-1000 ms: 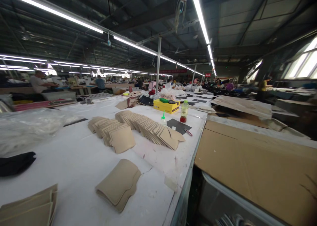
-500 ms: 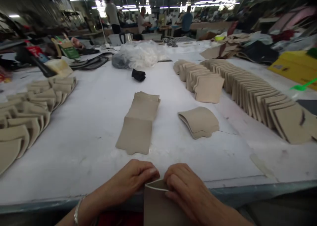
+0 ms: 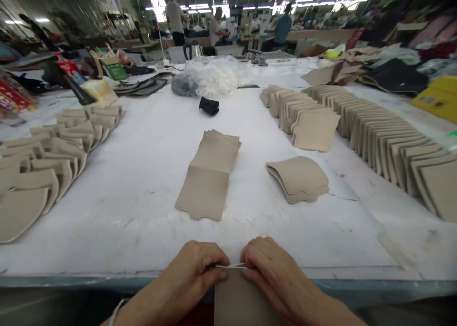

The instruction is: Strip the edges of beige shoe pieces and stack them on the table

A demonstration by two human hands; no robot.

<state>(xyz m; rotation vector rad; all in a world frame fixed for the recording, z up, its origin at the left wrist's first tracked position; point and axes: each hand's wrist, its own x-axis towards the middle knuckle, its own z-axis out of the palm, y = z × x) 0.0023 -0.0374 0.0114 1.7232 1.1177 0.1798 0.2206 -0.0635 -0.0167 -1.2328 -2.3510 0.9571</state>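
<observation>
A folded beige leather-like piece (image 3: 237, 297) hangs at the table's front edge, its two pale upper edges lying almost together. My left hand (image 3: 202, 269) pinches its top left corner between thumb and fingers. On the opposite corner, my right hand (image 3: 267, 273) is closed in the same way. The lower part of the piece runs out of the picture. Beyond my hands lies a short overlapping row of flat beige pieces (image 3: 203, 192). To the right of it, a few folded beige pieces (image 3: 300, 178) rest on the table.
Rows of beige pieces stand at the left (image 3: 53, 173) and right (image 3: 389, 140). A black bundle (image 3: 209, 106) and a clear plastic bag (image 3: 214, 76) lie farther back on the white table (image 3: 135, 221). A yellow box (image 3: 437, 100) sits far right. Several people are in the background.
My left hand has come onto the piece's left corner, and the gap between its top edges has narrowed. The view has shifted slightly left.
</observation>
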